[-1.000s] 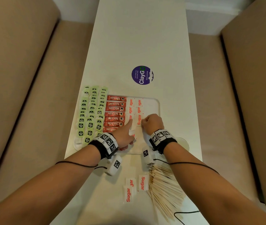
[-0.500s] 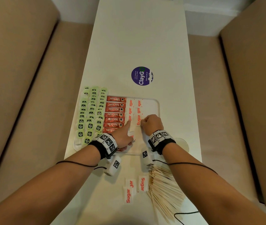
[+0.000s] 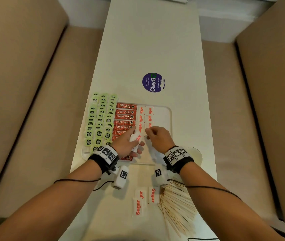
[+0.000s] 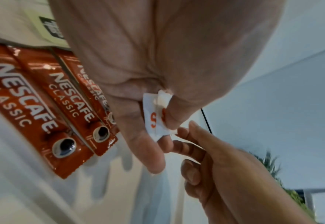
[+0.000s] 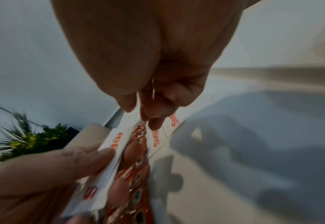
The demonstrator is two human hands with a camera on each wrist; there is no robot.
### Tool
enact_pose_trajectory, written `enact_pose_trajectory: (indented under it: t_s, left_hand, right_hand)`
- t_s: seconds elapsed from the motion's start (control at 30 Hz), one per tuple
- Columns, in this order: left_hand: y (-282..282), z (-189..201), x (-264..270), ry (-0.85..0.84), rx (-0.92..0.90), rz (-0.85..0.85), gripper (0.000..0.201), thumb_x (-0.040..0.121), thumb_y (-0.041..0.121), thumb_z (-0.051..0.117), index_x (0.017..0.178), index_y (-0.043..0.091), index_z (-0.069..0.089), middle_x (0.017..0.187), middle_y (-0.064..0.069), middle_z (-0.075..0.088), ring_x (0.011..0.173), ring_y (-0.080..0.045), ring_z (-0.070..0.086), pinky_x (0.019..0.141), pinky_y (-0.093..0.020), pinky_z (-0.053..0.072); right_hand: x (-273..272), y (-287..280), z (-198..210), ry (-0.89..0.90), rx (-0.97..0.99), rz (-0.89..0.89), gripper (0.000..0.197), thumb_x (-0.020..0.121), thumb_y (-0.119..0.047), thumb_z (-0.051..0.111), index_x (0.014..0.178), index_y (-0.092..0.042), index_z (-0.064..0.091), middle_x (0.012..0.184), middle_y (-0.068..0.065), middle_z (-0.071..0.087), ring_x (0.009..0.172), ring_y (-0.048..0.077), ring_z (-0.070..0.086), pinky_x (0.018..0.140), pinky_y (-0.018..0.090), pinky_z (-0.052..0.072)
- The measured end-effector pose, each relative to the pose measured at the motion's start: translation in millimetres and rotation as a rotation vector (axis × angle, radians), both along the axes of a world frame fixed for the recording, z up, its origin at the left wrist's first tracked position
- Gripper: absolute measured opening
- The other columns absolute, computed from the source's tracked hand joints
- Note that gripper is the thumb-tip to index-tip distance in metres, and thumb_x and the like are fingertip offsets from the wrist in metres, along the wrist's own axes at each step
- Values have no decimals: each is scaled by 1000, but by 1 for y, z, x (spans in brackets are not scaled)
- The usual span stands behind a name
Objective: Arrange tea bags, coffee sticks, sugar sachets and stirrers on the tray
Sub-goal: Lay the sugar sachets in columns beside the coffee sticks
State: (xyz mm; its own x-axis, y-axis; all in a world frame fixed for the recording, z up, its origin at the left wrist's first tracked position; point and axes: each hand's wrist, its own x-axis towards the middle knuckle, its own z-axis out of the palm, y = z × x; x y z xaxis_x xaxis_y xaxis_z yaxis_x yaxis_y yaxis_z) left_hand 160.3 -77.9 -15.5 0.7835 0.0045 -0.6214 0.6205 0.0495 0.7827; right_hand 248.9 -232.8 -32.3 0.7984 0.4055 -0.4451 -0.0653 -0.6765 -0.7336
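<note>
White paper sugar sachets [image 3: 135,139]: a small stack, gripped in the left hand [image 3: 124,145] over the tray [image 3: 166,119], towards its 6 o'clock edge.

Change noted: a moment ago the left forefinger was pressing a laid sachet flat and the right hand [image 3: 160,138] rested on the row beside it. Now the stack is raised and turned towards the right hand, which has drawn in to meet it. Judgement: the last sachet is settled and the next is being handed across for laying.

Left fingers [image 4: 148,151]: curled, thumb clamping the stack against them.

Right fingers [image 4: 194,131]: narrow, thumb and forefinger drawn close at the stack's end. Whether they already pinch a sachet I cannot tell; the right wrist view is blurred.

Laid sachets [image 3: 140,119]: two columns in the tray's middle, running from 12 o'clock down to the hands.

Coffee sticks [image 3: 125,117]: red, one column, at 9 o'clock of the laid sachets.

Tea bags [image 3: 100,122]: green, three columns, at the tray's 9 o'clock side.

Loose sachets [image 3: 144,200]: three, on the table [image 3: 152,40] at 6 o'clock of the tray, not yet placed.

Stirrers [image 3: 178,206]: wooden, fanned on the table at 5 o'clock of the tray, not yet placed.
</note>
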Motion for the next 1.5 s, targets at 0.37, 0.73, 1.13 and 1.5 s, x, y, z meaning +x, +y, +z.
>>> enact_pose_trajectory:
  t_s: [0.37,0.73,1.13,1.5]
  left_hand:
    - [1,6,-22,-24,30,26,27,102,16,55,129,17,55,108,-9,73,85,-29,74,65,-36,61]
    - [-4,8,-38,-26,58,46,20,102,20,55,121,12,58,101,-9,74,79,-28,75,66,-38,61]
    - [-4,7,-45,6,77,150,12,103,15,53,114,14,57,101,-15,71,81,-30,73,74,-44,62]
    - [15,1,-51,86,117,176,21,102,3,47,116,14,58,101,-7,71,81,-27,75,72,-41,63]
  right_hand:
    - [-22,-5,15,35,160,35,7,97,-24,66,97,-17,68,92,-3,72,64,11,67,68,28,56]
    - [-30,-19,21,63,239,-38,10,96,-20,66,98,-10,69,90,6,75,62,11,64,64,29,57]
    - [-29,-17,12,8,64,45,25,99,-27,63,87,-7,72,82,4,73,62,12,64,68,33,56]
    - [-1,5,-17,32,-261,102,29,98,-24,62,72,-15,71,80,-2,70,70,11,65,61,22,47]
